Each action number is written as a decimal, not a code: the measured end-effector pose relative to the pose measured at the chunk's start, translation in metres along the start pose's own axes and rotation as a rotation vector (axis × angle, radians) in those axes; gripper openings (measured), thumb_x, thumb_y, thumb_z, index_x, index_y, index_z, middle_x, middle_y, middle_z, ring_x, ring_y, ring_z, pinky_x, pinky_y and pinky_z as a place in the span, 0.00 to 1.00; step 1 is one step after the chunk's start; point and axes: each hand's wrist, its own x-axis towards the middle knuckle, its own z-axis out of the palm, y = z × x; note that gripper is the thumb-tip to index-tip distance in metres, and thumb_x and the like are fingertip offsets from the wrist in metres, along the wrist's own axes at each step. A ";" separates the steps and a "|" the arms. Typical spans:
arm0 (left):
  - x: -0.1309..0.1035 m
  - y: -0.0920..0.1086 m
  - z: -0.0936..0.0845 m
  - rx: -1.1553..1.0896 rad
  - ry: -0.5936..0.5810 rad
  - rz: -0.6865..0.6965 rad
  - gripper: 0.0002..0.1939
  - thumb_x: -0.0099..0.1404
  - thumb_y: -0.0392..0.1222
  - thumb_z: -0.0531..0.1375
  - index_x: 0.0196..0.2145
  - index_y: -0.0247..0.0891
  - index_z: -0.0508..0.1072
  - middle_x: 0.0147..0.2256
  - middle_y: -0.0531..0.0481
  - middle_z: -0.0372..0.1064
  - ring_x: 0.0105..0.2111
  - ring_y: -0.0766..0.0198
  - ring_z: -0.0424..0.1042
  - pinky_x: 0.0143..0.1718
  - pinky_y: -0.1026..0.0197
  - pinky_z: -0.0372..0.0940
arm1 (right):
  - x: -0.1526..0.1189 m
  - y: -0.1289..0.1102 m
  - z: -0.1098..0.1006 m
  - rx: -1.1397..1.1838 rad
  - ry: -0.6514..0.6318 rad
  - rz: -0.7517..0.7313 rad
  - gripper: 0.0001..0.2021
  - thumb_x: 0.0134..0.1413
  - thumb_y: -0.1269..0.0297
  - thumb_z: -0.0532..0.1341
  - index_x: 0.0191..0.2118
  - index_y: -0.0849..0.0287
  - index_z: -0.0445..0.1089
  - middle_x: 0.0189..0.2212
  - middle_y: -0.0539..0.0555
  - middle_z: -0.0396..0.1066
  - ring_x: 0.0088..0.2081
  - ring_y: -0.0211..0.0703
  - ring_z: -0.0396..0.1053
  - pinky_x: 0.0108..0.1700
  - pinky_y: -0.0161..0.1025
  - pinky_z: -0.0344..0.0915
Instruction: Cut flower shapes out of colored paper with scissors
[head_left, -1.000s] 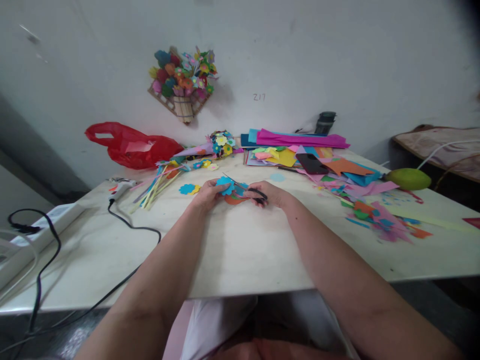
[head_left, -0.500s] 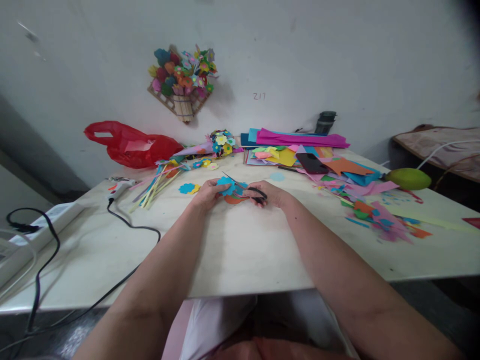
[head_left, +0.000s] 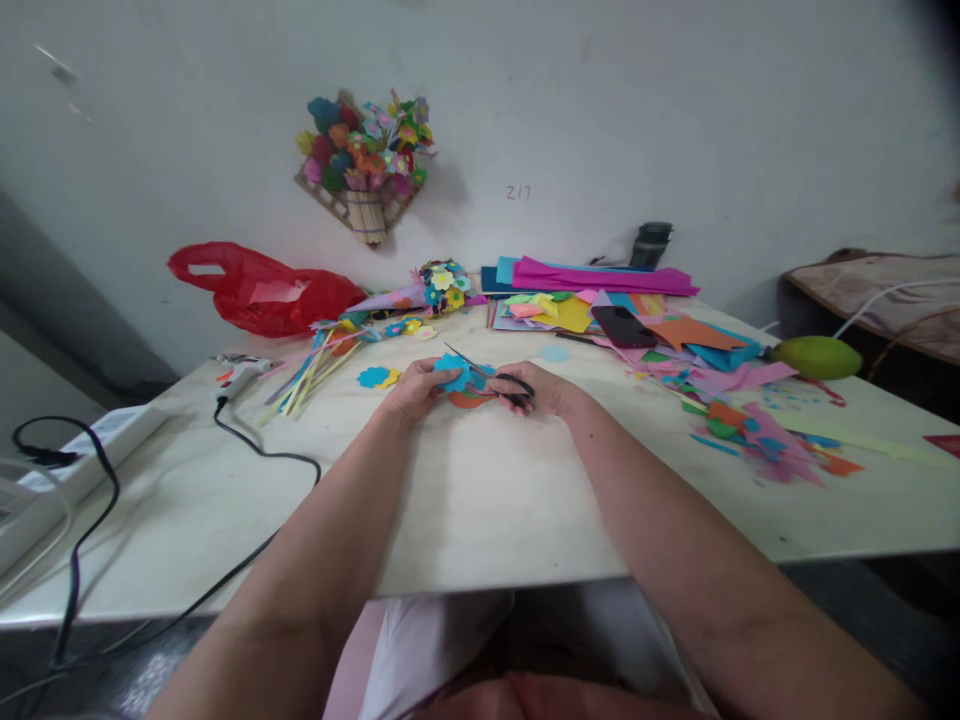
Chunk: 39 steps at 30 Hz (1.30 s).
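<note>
Left hand: the left hand [head_left: 417, 390] pinches a blue paper flower [head_left: 451, 371] between thumb and fingers, above the middle of the table [head_left: 502, 500].
Right hand: the right hand [head_left: 546, 390] has its fingers closed around the black handles of the scissors [head_left: 517, 382], whose blades point toward the flower; whether they touch it cannot be told.
Near edge: runs beneath both forearms; plain tabletop lies between these and reaches the hands.
Left side: a glue gun [head_left: 244, 377] and its cord lie well apart from the left hand; the power strip [head_left: 105, 445] lies farther out.
Right side: paper scraps [head_left: 780, 445] spread outward, well apart from the right hand.
Back edge: a red bag [head_left: 262, 290] rests near the wall [head_left: 600, 120].
Wall: pale, bearing a flower arrangement [head_left: 367, 150].
</note>
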 end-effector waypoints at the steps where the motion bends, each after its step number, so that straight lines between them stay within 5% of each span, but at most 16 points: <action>1: 0.000 0.000 0.000 0.002 0.001 -0.003 0.10 0.43 0.38 0.68 0.26 0.31 0.75 0.25 0.47 0.73 0.25 0.66 0.70 0.34 0.63 0.64 | 0.000 0.000 0.000 0.001 -0.002 -0.001 0.15 0.50 0.53 0.58 0.28 0.62 0.63 0.15 0.47 0.63 0.12 0.28 0.56 0.12 0.27 0.46; 39: -0.003 0.004 0.004 -0.044 0.062 0.008 0.09 0.44 0.36 0.67 0.26 0.31 0.75 0.26 0.46 0.73 0.26 0.64 0.71 0.34 0.62 0.67 | 0.000 -0.005 0.002 0.042 0.034 0.041 0.11 0.44 0.59 0.62 0.27 0.62 0.65 0.13 0.45 0.60 0.11 0.27 0.53 0.11 0.28 0.43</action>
